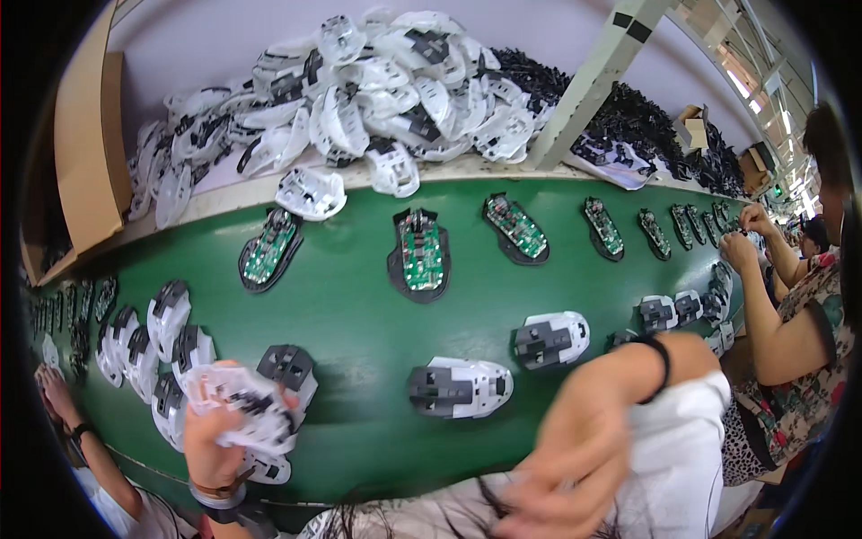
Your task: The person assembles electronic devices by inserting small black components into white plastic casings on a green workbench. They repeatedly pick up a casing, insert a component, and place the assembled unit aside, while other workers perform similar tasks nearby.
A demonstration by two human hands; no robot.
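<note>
My left hand (pixel 211 449) is closed round a white plastic computer-mouse shell (pixel 247 409), its ribbed inner side showing. Motion smears my right hand (pixel 570 454), low in front of my body; its fingers look bent, but I cannot tell whether anything is in them. Beside the left hand lies a cluster of white-and-grey mouse covers (pixel 171 319), with a darker grey-and-white cover (pixel 292 368) just to its right. Two more covers, one nearer (pixel 460 388) and one farther (pixel 552 340), rest apart on the green table (pixel 359 314), beyond the right hand.
Black mouse bases with green circuit boards (pixel 422 256) line the table's far side. Behind them, white shells (pixel 386 99) are heaped on a ledge, with small black parts (pixel 646 112) past a post (pixel 597 85). A cardboard box (pixel 90 153) stands left. Co-workers' hands (pixel 741 238) work at both sides.
</note>
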